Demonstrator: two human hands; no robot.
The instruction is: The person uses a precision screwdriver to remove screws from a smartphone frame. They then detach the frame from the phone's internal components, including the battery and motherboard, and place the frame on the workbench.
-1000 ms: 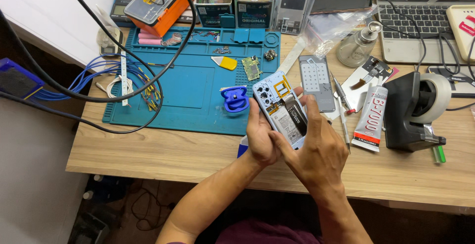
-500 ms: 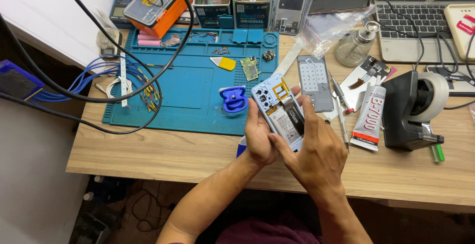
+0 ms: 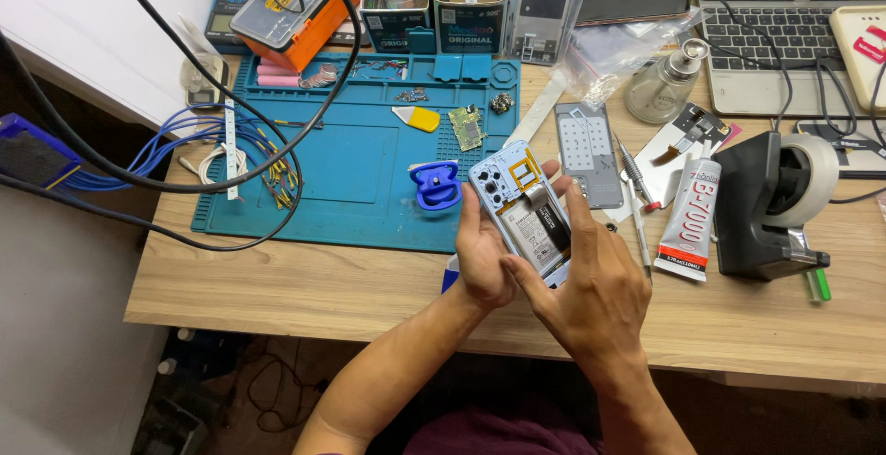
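An opened light-blue smartphone (image 3: 517, 201), back cover off and battery and boards exposed, is held tilted above the wooden desk (image 3: 305, 284). My left hand (image 3: 482, 257) grips its left edge from below. My right hand (image 3: 591, 280) covers its lower right part, the index finger stretched along the phone's right side and the thumb pressing on the battery area. The phone's lower end is hidden by both hands.
A blue repair mat (image 3: 351, 155) holds a blue suction cup (image 3: 436, 185), a yellow pick (image 3: 420, 119) and a small circuit board (image 3: 468, 127). A grey phone panel (image 3: 589, 152), glue tube (image 3: 690, 217), black tape dispenser (image 3: 771, 206), glass bottle (image 3: 660, 86) and laptop (image 3: 784, 40) sit right. Black cables (image 3: 185, 183) loop left.
The phone and both hands have stayed in nearly the same place; my right fingers have shifted slightly on the phone's right side.
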